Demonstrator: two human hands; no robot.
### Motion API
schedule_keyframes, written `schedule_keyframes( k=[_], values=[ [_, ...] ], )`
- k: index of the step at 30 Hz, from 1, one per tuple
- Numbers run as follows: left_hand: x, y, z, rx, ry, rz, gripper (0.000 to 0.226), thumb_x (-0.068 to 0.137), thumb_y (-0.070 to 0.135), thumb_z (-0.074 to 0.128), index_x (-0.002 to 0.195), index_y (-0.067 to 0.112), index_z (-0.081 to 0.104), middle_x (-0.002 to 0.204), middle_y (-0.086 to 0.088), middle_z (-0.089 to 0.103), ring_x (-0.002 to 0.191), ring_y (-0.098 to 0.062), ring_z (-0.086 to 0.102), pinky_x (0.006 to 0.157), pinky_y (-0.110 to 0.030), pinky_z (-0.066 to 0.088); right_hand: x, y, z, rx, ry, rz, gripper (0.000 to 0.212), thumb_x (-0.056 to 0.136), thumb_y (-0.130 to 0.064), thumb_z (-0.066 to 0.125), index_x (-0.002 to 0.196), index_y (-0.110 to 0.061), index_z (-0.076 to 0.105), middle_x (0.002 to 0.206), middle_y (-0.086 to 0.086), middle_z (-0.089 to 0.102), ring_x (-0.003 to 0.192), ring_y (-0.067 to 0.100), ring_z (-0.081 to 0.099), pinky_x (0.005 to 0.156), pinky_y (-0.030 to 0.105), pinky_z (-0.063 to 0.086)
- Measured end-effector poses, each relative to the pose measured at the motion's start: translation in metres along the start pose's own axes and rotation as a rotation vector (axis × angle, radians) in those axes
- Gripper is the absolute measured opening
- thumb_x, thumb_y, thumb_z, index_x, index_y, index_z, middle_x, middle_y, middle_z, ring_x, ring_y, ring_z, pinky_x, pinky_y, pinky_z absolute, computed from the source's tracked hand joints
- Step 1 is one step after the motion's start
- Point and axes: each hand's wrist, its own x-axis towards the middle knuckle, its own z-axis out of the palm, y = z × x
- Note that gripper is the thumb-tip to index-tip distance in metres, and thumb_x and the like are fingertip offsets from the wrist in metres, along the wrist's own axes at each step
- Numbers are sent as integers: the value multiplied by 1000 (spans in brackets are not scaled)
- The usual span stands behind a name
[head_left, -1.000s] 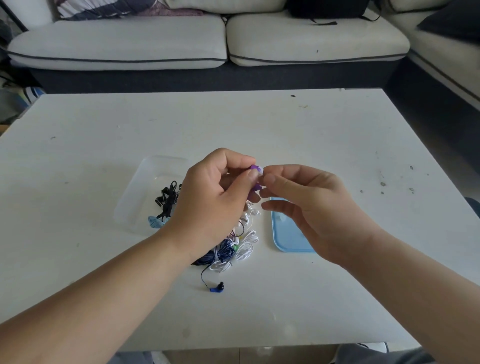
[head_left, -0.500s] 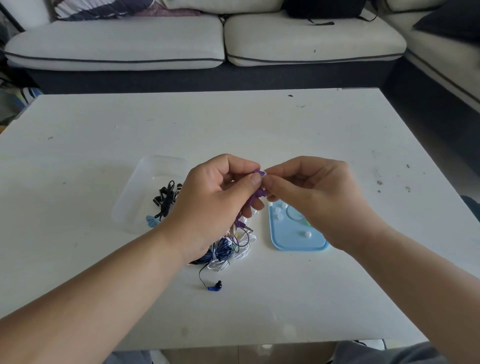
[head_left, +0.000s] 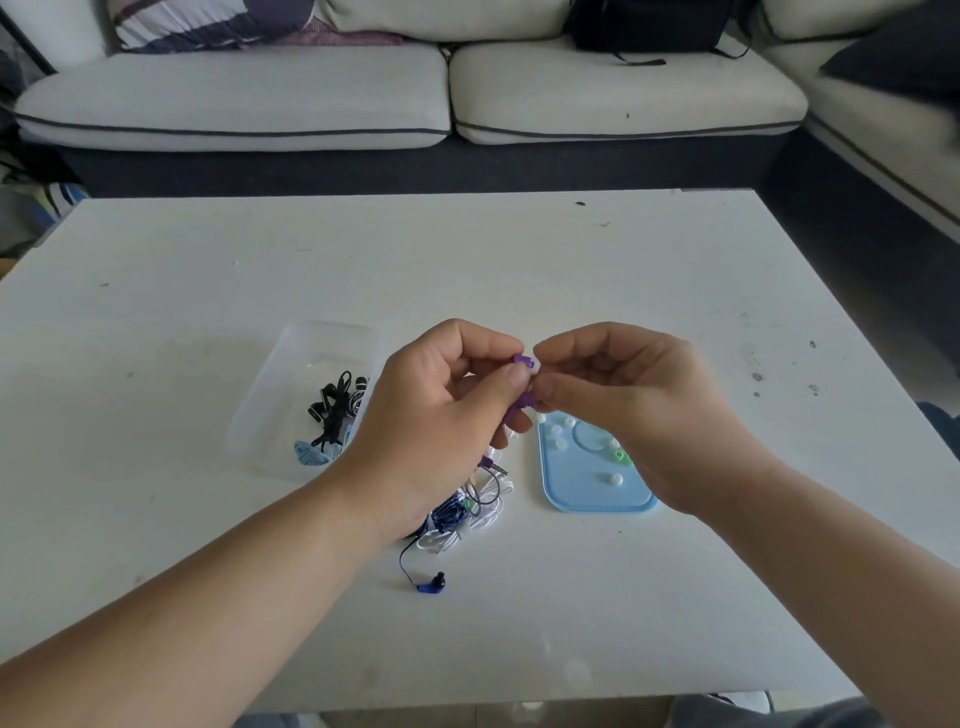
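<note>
Scene: A person sits at a white table (head_left: 467, 260) with a pale sofa (head_left: 260, 98) behind it; both forearms reach in from the near edge.
Left hand (head_left: 436, 415): Fingers curled, thumb and forefinger pinching a purple earbud (head_left: 521, 359), held up above the table between the two hands.
Right hand (head_left: 634, 410): Fingers curled, thumb and forefinger nipping a small white ear tip (head_left: 534, 367) that sits against the end of the earbud.
What just changed: A second ago the fingertips were closed over the earbud and hid the tip. Now a sliver of white shows between them. The right hand has also shifted, uncovering more of the tray below.
What that means: The tip looks caught mid-way at the earbud's nozzle. I cannot tell whether it is going on or coming off.
Blue tray (head_left: 582, 493): Lies flat beneath the right hand, holding loose white tips (head_left: 614, 479) and a green one (head_left: 620, 456).
Cable tangle (head_left: 457, 514): White and blue earphone cords heaped under the left wrist; a blue earbud (head_left: 431, 584) trails out toward the near edge.
Clear box (head_left: 291, 384): Left of the hands, with black earphones (head_left: 332, 410) inside.
</note>
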Motion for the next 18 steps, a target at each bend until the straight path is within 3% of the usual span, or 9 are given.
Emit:
schedule_keyframes(
  k=[5, 8, 10, 14, 18],
  values=[
    [0, -3, -4, 117, -26, 106, 13, 97, 5, 68, 101, 18, 69, 86, -3, 77, 71, -20, 74, 60, -27, 54, 1, 2, -1, 17, -82, -2, 26, 81, -17, 78, 102, -3, 78, 94, 19, 78, 96, 44, 71, 90, 43, 61],
    [-1, -4, -4, 151, -34, 113, 15, 97, 6, 69, 102, 20, 69, 86, -1, 77, 72, -19, 74, 62, -26, 55, 1, 1, 0, -55, -57, -38, 13, 89, -10, 74, 99, -3, 78, 90, 16, 78, 92, 40, 72, 87, 39, 62],
    [-1, -3, -3, 134, -20, 84, 13, 96, 7, 70, 102, 19, 70, 84, -1, 77, 71, -20, 74, 61, -29, 56, 0, 1, 0, -124, -34, -71, 9, 90, -7, 73, 97, -8, 79, 86, 11, 79, 87, 34, 74, 85, 36, 62],
    [0, -3, -2, 107, 0, 29, 9, 97, 12, 71, 102, 20, 72, 81, -6, 77, 76, -37, 73, 67, -55, 60, 0, 0, 1, -178, 19, -120, 12, 89, -5, 75, 90, -15, 81, 80, 4, 79, 79, 24, 76, 79, 28, 61],
    [0, -1, -2, 65, 16, 9, 9, 97, 10, 70, 101, 18, 72, 80, -6, 77, 72, -31, 73, 68, -50, 60, 0, 0, 2, -118, 4, -97, 17, 90, 0, 72, 96, -13, 81, 85, 7, 80, 83, 29, 76, 83, 33, 62]
  ],
)
